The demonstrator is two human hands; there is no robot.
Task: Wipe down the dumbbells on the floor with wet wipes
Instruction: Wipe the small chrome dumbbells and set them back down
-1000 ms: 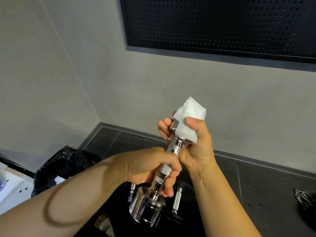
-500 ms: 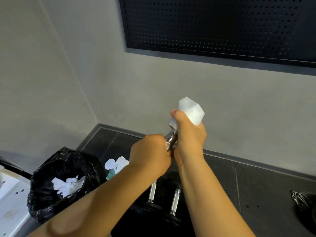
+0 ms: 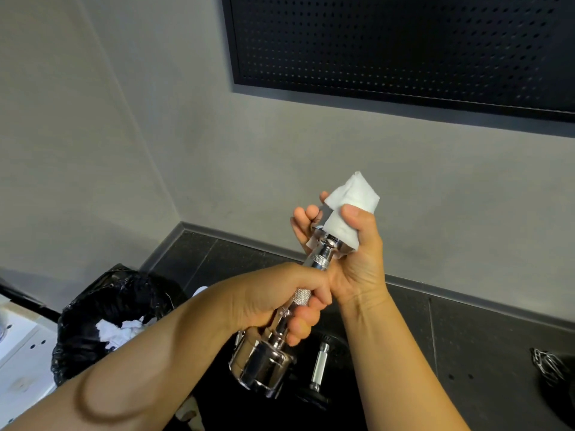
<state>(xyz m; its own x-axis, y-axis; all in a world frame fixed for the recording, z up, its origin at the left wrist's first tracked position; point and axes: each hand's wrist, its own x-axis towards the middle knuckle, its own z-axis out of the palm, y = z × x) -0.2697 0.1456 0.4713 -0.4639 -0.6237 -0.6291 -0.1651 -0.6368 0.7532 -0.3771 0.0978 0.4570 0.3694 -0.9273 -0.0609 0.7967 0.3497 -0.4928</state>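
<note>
The right hand [image 3: 357, 262] was cupped round the upper head of the chrome dumbbell [image 3: 261, 365]. Its thumb pressed a folded wet wipe [image 3: 350, 209] against the metal and its fingers curled behind. Just below, the left hand [image 3: 280, 303] was wrapped tight round the knurled handle. The dumbbell was tilted in the air, with its lower head hanging above the floor [image 3: 466, 337].

The main risk looked like a slip. The left hand seemed to carry nearly all the weight, and any twist of the wipe would have turned the bar against that grip. Polished chrome gone damp would have made this worse. A drop would probably have landed on the other dumbbells [image 3: 320, 365] lying directly beneath, or on the dark tile.

A lesser risk was patchy cleaning. The wipe covered only part of the head and one loose corner stood free above the thumb, so it could have bunched and left part of the head unwiped. A black bin bag [image 3: 102, 312] holding white wipes stood near on the left.
</note>
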